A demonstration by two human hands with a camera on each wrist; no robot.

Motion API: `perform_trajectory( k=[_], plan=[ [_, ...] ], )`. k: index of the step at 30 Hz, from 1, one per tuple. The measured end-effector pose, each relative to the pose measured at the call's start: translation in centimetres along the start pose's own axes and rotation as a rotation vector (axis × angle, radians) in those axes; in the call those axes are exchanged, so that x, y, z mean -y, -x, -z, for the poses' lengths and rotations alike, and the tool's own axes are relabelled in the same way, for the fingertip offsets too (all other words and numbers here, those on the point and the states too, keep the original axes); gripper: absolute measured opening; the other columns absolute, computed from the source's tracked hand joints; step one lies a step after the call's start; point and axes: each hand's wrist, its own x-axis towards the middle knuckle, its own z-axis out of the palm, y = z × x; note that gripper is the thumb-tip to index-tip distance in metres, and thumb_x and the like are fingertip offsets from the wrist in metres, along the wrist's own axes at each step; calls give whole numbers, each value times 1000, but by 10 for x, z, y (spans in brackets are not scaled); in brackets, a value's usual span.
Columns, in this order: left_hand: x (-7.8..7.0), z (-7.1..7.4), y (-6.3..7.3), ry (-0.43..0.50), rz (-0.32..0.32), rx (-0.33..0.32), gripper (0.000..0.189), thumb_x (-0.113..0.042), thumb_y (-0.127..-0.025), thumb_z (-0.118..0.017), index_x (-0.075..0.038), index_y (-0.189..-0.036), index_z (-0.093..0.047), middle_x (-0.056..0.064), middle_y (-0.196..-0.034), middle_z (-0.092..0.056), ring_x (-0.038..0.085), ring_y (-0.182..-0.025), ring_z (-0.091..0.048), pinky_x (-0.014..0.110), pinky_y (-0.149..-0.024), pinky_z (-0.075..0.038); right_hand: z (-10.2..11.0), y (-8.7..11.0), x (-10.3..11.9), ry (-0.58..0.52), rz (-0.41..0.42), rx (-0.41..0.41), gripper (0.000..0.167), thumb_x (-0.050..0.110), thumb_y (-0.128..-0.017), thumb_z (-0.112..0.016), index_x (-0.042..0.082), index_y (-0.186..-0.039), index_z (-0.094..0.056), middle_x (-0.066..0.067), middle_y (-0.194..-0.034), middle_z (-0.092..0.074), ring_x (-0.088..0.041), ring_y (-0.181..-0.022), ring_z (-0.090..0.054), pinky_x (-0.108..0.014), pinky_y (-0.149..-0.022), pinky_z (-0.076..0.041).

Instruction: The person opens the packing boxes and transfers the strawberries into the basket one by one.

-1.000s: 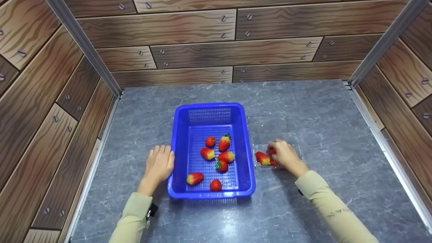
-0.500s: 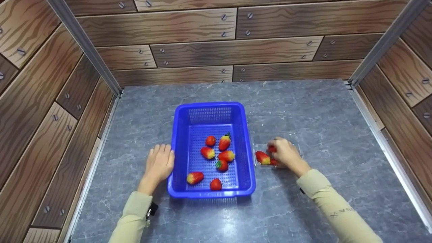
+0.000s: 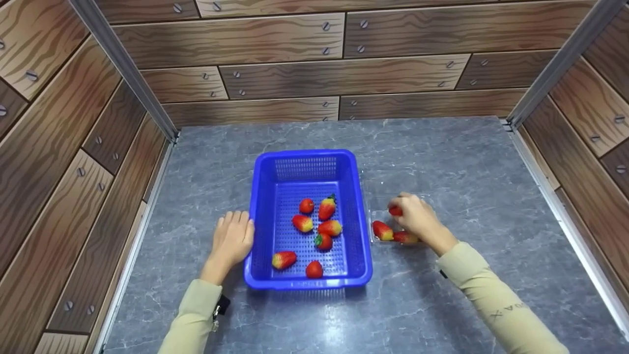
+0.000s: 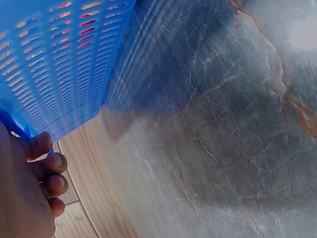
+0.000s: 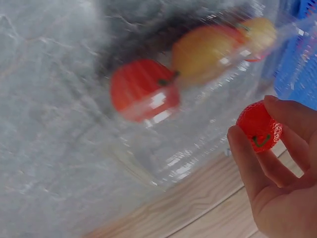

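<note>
My left hand [image 3: 233,239] holds the left rim of a blue plastic basket [image 3: 362,221]; in the left wrist view its fingers [image 4: 55,184] curl under that rim. Several red and yellow toy strawberries [image 3: 302,223] lie spread over the basket floor. Between thumb and fingers, my right hand [image 3: 416,216] pinches a small red strawberry [image 5: 258,126] above a clear plastic box [image 5: 176,153]. Inside the box a round red strawberry [image 5: 143,89] and yellow-red strawberries [image 5: 205,52] lie in a row along one side. Part of the box is hidden beneath the right hand in the head view.
The clear box stands right against the basket's right side. Both are on a grey marbled tabletop [image 3: 467,167]. Wood-patterned panels [image 3: 275,39] close off the back and both sides, with metal posts [image 3: 555,64] at the corners.
My right hand has risen slightly from the box with the red strawberry, uncovering more of another strawberry below it. The left hand and the basket stay where they were.
</note>
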Motion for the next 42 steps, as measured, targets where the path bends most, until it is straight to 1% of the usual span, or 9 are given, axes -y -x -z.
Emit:
perform_trajectory(
  k=[3, 10, 14, 17, 19, 25, 32, 39, 42],
  plan=[
    [0, -1, 0, 3, -1, 0, 26, -18, -99, -40, 1, -90, -55, 19, -84, -55, 40, -81, -50, 50, -72, -38, 5, -3, 7, 13, 24, -15, 26, -8, -73, -70, 2, -97, -73, -11, -92, -65, -36, -86, -66, -50, -74, -55],
    [0, 0, 0, -3, 5, 9, 25, -18, -100, -42, 1, -91, -56, 19, -83, -55, 41, -82, -50, 50, -73, -38, 12, -11, 30, 17, 96, -33, 33, -9, -68, -67, 3, -99, -73, -10, -92, -64, -33, -83, -66, -48, -69, -56],
    [0, 0, 0, -8, 12, 17, 26, -19, -100, -42, 1, -91, -55, 19, -85, -55, 41, -83, -50, 50, -74, -38, 15, -18, 43, 23, 142, -82, 29, -7, -69, -68, 4, -95, -73, -9, -89, -64, -32, -80, -66, -47, -66, -56],
    [-1, 0, 0, -4, 16, 18, 26, -19, -100, -42, 2, -91, -56, 20, -85, -55, 41, -82, -50, 50, -73, -38, 17, -24, 53, 13, 181, -119, 25, -5, -72, -71, 5, -94, -74, -9, -89, -65, -32, -81, -66, -48, -68, -55],
    [-1, 1, -1, -8, 16, 15, 26, -19, -100, -42, 2, -91, -56, 19, -85, -56, 41, -83, -51, 50, -73, -38, 17, -28, 59, -4, 197, -127, 24, -4, -74, -73, 4, -96, -75, -9, -90, -66, -32, -83, -66, -48, -71, -55],
    [-2, 2, 0, -4, 18, 28, 26, -18, -100, -41, 1, -91, -56, 19, -86, -56, 41, -83, -51, 49, -74, -38, 16, -38, 80, -32, 206, -103, 25, -3, -76, -73, 5, -99, -75, -10, -97, -67, -31, -87, -66, -47, -76, -55],
    [-2, 3, 0, -7, 26, 38, 25, -18, -100, -43, 1, -91, -56, 19, -87, -58, 40, -85, -51, 49, -74, -38, 11, -49, 104, -29, 257, -83, 24, -3, -76, -73, 6, -98, -75, -11, -99, -67, -32, -89, -65, -46, -77, -55],
    [-1, 4, -1, -7, 16, 32, 26, -19, -100, -41, 1, -91, -56, 19, -86, -56, 41, -84, -51, 50, -74, -38, -1, -62, 131, -20, 307, -62, 22, -3, -75, -73, 7, -94, -74, -7, -91, -64, -28, -82, -63, -42, -72, -54],
    [-1, 3, 0, -3, 19, 33, 26, -19, -100, -42, 1, -91, -56, 19, -86, -56, 41, -84, -51, 50, -74, -38, -9, -68, 142, -31, 309, -33, 26, -4, -73, -73, 6, -97, -75, -7, -91, -64, -27, -82, -63, -40, -73, -54]
  ],
)
